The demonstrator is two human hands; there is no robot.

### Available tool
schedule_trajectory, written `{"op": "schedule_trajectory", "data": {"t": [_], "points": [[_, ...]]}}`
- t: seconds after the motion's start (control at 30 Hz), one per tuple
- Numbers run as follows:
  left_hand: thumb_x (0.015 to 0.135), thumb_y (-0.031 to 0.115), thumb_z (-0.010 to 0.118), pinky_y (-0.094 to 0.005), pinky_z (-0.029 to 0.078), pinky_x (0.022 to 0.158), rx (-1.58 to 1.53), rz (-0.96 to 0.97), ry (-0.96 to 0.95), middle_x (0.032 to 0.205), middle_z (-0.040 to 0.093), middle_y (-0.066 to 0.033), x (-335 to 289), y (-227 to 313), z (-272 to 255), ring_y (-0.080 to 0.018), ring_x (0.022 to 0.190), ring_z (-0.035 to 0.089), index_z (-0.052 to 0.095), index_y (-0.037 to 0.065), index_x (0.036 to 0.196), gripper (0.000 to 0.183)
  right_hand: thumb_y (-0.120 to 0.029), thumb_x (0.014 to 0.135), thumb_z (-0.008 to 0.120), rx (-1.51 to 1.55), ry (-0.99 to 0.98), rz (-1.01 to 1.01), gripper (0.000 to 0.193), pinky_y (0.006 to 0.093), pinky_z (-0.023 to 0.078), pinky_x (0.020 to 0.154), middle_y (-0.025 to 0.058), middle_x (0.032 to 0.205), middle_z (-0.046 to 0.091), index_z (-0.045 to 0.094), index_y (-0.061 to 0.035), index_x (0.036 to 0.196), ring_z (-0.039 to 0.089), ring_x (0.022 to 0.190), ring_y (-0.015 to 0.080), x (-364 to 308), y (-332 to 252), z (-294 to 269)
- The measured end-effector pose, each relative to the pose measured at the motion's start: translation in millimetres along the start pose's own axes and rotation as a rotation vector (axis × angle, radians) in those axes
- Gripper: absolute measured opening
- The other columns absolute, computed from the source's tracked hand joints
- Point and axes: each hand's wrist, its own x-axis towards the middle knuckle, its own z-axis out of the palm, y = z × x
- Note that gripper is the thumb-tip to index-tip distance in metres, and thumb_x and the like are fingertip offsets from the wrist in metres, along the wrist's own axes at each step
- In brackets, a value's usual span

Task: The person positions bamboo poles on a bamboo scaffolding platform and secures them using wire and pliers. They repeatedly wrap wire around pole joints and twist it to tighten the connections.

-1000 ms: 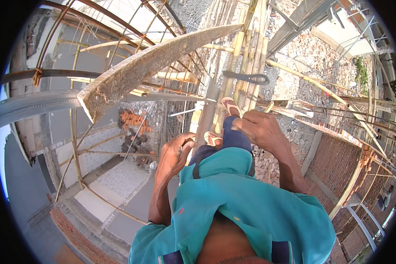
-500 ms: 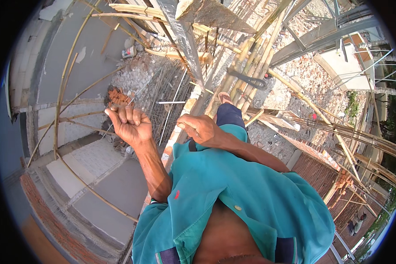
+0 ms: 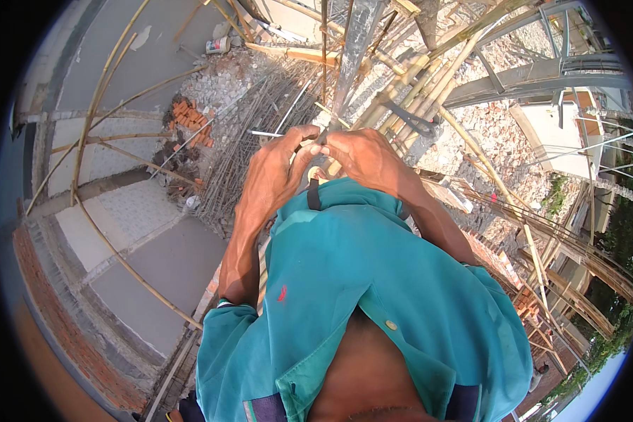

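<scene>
My left hand [image 3: 278,165] and my right hand [image 3: 367,156] meet in front of my chest, thumbs and fingertips pressed together. Between the fingertips something small and dark shows, too hidden to name. Just beyond the hands a grey metal post [image 3: 355,60] runs up and away, its lower end close to the fingers. I cannot tell whether they touch it. Below the hands a dark strap [image 3: 314,195] hangs against my teal shirt [image 3: 344,246].
Bamboo poles [image 3: 429,81] lie ahead to the right, with a dark strap-like tool [image 3: 411,119] across them. Rubble and a stack of orange bricks [image 3: 192,121] lie far below. A white bucket [image 3: 218,46] stands by the grey wall. Steel beams [image 3: 541,81] cross at right.
Both hands have come together. The left, raised and curled at the left, moved right; the right moved up and right. The view shifted, and the post stands nearer the hands.
</scene>
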Motion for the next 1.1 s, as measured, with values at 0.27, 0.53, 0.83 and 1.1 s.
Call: {"op": "schedule_trajectory", "data": {"t": [0.27,0.53,0.83,1.1], "points": [[0.106,0.035,0.059,-0.0352,0.048,0.067,-0.409,-0.243,-0.142,0.081,0.070,-0.0041,1,-33,-5,-0.0111,0.073,0.058,0.073,0.006,0.101,0.032,-0.022,0.094,0.071,0.042,0.113,-0.129,0.020,0.0443,0.047,0.063,0.0173,0.079,0.064,0.071,-0.0026,0.093,0.062,0.073,0.0349,-4,13,-34],[0.108,0.038,0.055,-0.0265,0.047,0.065,-0.864,-0.494,-0.195,0.082,0.068,-0.0043,-7,-10,29,-0.0094,0.073,0.060,0.069,0.004,0.106,0.038,-0.021,0.095,0.068,-0.284,0.314,-0.097,0.017,0.0484,0.051,0.069,0.0142,0.088,0.061,0.066,-0.0040,0.097,0.063,0.079,0.0384,7,8,3],[0.105,0.031,0.061,-0.0245,0.027,0.049,-0.756,-0.520,-0.076,0.061,0.049,0.0039,5,-31,-7,-0.0061,0.052,0.036,0.073,0.008,0.096,0.028,-0.011,0.085,0.069,-0.402,0.194,-0.319,0.018,0.0411,0.051,0.066,0.0034,0.085,0.064,0.072,-0.0153,0.102,0.065,0.084,0.0248,4,38,-23],[0.102,0.028,0.056,-0.0294,0.040,0.056,-0.427,-0.488,-0.075,0.065,0.062,-0.0030,-15,-16,-24,-0.0098,0.058,0.050,0.074,0.006,0.095,0.029,-0.009,0.078,0.072,-0.544,0.303,-0.453,0.019,0.0359,0.053,0.064,-0.0005,0.078,0.059,0.071,-0.0165,0.095,0.062,0.077,0.0191,23,-5,0]]}}
